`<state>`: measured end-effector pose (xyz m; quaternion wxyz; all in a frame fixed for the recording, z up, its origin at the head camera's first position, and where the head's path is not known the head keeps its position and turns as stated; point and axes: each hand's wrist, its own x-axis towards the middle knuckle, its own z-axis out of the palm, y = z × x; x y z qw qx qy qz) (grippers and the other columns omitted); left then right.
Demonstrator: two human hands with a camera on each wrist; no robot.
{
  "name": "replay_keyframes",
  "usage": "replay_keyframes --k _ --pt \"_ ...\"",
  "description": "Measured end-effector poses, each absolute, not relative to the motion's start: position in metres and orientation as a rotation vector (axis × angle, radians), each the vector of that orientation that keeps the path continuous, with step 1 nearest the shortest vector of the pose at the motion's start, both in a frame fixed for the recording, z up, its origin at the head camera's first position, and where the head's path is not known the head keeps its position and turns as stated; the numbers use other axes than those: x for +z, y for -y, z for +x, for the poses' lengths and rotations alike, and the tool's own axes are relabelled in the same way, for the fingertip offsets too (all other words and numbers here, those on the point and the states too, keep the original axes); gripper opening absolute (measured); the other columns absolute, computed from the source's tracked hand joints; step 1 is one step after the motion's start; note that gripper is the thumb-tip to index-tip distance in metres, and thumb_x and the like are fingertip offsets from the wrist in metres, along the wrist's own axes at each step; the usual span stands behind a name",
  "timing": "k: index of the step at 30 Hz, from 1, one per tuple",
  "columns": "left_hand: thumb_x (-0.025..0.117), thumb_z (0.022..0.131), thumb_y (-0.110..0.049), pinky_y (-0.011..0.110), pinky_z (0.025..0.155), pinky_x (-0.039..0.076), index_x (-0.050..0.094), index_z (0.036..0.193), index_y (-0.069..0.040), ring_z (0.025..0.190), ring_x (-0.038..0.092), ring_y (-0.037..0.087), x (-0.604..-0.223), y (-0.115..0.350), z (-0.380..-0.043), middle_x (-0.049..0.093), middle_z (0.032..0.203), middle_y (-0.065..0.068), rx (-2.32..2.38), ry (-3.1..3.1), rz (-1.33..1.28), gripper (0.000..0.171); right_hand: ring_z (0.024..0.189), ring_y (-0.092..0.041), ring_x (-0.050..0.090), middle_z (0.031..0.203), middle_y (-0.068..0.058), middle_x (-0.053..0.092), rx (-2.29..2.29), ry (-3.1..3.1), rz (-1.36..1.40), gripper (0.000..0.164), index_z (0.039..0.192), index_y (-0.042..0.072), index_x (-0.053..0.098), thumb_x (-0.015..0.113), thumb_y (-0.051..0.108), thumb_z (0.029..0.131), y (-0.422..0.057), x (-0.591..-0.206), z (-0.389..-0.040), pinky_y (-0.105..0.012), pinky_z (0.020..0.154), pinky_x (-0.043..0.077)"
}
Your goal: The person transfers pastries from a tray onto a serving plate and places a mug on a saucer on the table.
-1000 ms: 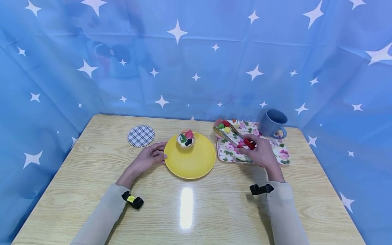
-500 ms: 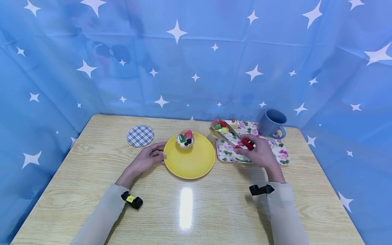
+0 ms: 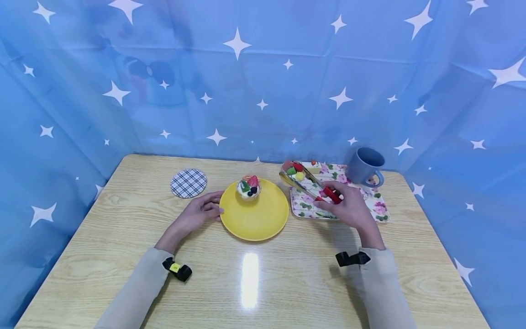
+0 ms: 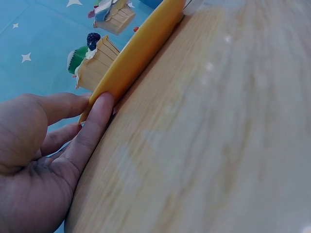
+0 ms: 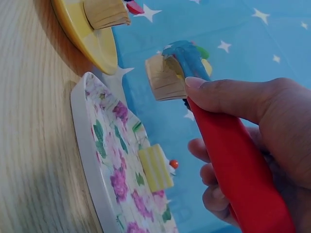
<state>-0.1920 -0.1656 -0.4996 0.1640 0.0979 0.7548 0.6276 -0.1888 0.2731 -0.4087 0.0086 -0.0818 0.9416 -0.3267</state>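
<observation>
My left hand (image 3: 198,212) pinches the left rim of a yellow plate (image 3: 252,224) between thumb and fingers. Toward the plate's back sits a fruit tart (image 3: 245,194) topped with cream, strawberry and dark berries. In my right hand (image 3: 350,205) I grip red-handled tongs (image 3: 332,193). Their metal tips clasp a second fruit tart (image 5: 163,80), raised above the left end of a floral tray (image 3: 304,209). Red, green and yellow fruit tops this tart; the tips cover part of it in the right wrist view. A yellow striped cake slice (image 5: 156,167) stands on the tray.
A blue mug (image 3: 365,164) stands at the tray's back right corner. To the plate's back left lies a round checked coaster (image 3: 189,183). A blue star-patterned curtain (image 3: 263,77) hangs right behind the wooden table (image 3: 205,292).
The tongs and the tart in them have shifted slightly left toward the plate, with the right hand almost in place. My left hand and the plate stay where they were.
</observation>
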Motion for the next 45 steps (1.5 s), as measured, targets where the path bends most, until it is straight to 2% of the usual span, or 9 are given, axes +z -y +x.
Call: replay_keyframes --k 4,7,18,29,40,45 --pt "0.068 0.1 -0.015 0.025 0.087 0.062 0.045 0.156 -0.018 0.106 0.066 0.015 -0.501 0.166 -0.192 0.056 0.139 0.016 1.775 -2.17 0.276 0.06 0.085 -0.029 0.056 0.109 -0.019 0.068 -1.007 -2.943 -0.277 0.061 0.142 0.016 0.061 0.081 0.039 0.089 -0.271 -0.41 -0.187 -0.031 0.062 0.049" --pt "0.068 0.1 -0.016 0.025 0.087 0.062 0.045 0.156 -0.018 0.106 0.066 0.015 -0.502 0.166 -0.192 0.056 0.139 0.015 1.774 -2.174 0.271 0.061 0.084 -0.029 0.055 0.112 -0.018 0.068 -1.0 -2.946 -0.279 0.062 0.143 0.017 0.061 0.081 0.038 0.088 -0.269 -0.41 -0.185 -0.03 0.062 0.049" --pt "0.067 0.099 -0.008 0.031 0.087 0.064 0.045 0.155 -0.012 0.102 0.067 0.012 -0.5 0.164 -0.193 0.056 0.139 0.019 1.839 -2.111 0.263 0.06 0.089 -0.028 0.06 0.117 -0.017 0.069 -1.01 -2.934 -0.387 0.063 0.141 0.012 0.061 0.082 0.039 0.088 -0.262 -0.408 -0.179 -0.031 0.066 0.049" --pt "0.068 0.099 -0.01 0.029 0.088 0.063 0.045 0.155 -0.014 0.105 0.066 0.014 -0.499 0.165 -0.192 0.056 0.14 0.018 1.821 -2.13 0.267 0.061 0.091 -0.025 0.061 0.124 -0.015 0.069 -1.007 -2.901 -0.434 0.061 0.14 0.015 0.063 0.083 0.037 0.087 -0.256 -0.407 -0.177 -0.031 0.071 0.052" --pt "0.066 0.1 -0.01 0.031 0.088 0.064 0.044 0.156 -0.015 0.105 0.066 0.014 -0.498 0.164 -0.193 0.055 0.141 0.018 1.821 -2.109 0.262 0.06 0.085 -0.026 0.056 0.116 -0.012 0.07 -0.981 -2.907 -0.467 0.062 0.14 0.016 0.063 0.085 0.036 0.085 -0.251 -0.408 -0.171 -0.029 0.066 0.049" --pt "0.066 0.1 -0.01 0.033 0.088 0.064 0.044 0.156 -0.014 0.103 0.067 0.013 -0.497 0.165 -0.192 0.055 0.14 0.018 1.838 -2.09 0.261 0.061 0.09 -0.027 0.058 0.124 -0.012 0.068 -0.988 -2.891 -0.501 0.061 0.14 0.017 0.063 0.085 0.036 0.085 -0.249 -0.409 -0.169 -0.029 0.069 0.05"
